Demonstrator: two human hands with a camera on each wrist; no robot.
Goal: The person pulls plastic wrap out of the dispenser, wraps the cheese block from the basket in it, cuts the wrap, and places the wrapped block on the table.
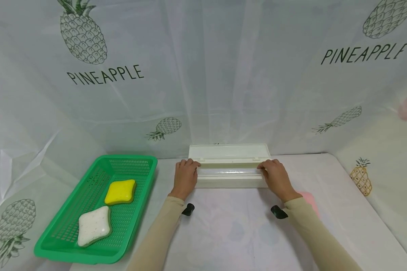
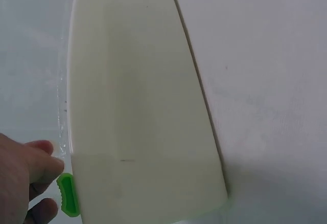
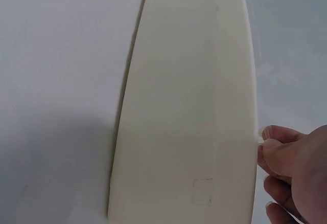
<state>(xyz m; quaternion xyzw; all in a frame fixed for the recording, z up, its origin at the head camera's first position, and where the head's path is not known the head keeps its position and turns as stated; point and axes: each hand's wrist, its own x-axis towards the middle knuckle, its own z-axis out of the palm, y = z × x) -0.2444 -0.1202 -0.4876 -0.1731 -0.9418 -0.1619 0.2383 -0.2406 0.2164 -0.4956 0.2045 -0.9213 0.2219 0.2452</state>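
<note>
The left grip (image 1: 185, 177) seems to pinch clear film (image 1: 228, 172). The cream dispenser box (image 1: 231, 183), lid (image 1: 228, 151) raised, lies on the bench (image 1: 224, 229); it is likely light and stiff, best steadied at its ends, the film limp and clingy. The right grip (image 1: 276, 179) seems to pinch the film too.

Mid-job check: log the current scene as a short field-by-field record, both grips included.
Work item: long white rectangular box
Lid: open, raised along the far side
Contents: roll of clear glossy film
Left grip: at the box's left end, near a small green ridged tab
Right grip: at the box's right end
Pinch on film: unclear, both sides
Left of box: green perforated plastic basket holding a yellow squarish pad and a white speckled squarish pad
Backdrop: white pineapple-printed sheet
</note>
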